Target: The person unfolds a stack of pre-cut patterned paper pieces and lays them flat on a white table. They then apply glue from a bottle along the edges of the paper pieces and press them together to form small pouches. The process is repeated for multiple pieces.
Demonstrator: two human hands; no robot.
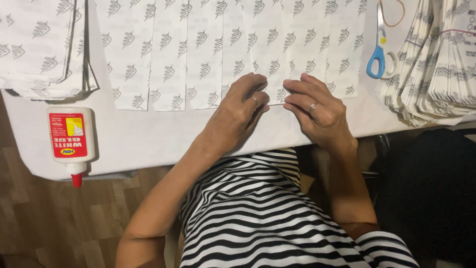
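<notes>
So there's just the one head view looking straight down at a white table (148, 139), and both hands are working on a row of printed paper sheets (198, 54), white with a repeating little grey leaf-like mark, laid side by side and overlapping like shingles across the far half of the table. The left hand (238, 111) sits at the near edge of that row, knuckles up, fingers curled and held close together, tips pressing down on the bottom edge of a sheet; there's a ring on one finger. The right hand (317, 106) is just beside it, nearly touching fingertip to fingertip, fingers also close together and laid flatter on the paper, pushing on the same bottom edge, ring on it too. Can't really tell if either hand is pinching the paper or only pressing it flat, the fingertips hide that bit. Off to the person's left, near the table's front edge, a white glue bottle (69, 136) with a red label and red tip lies on its side, tip pointing toward the person. Above it sits a stack of the same printed paper (42, 47). On the right there's a pair of blue-handled scissors (379, 52), with a rubber band (394, 15) by it, and next to those a fanned pile of folded printed paper (436, 64). Striped black-and-white shirt (258, 218) fills the bottom.
</notes>
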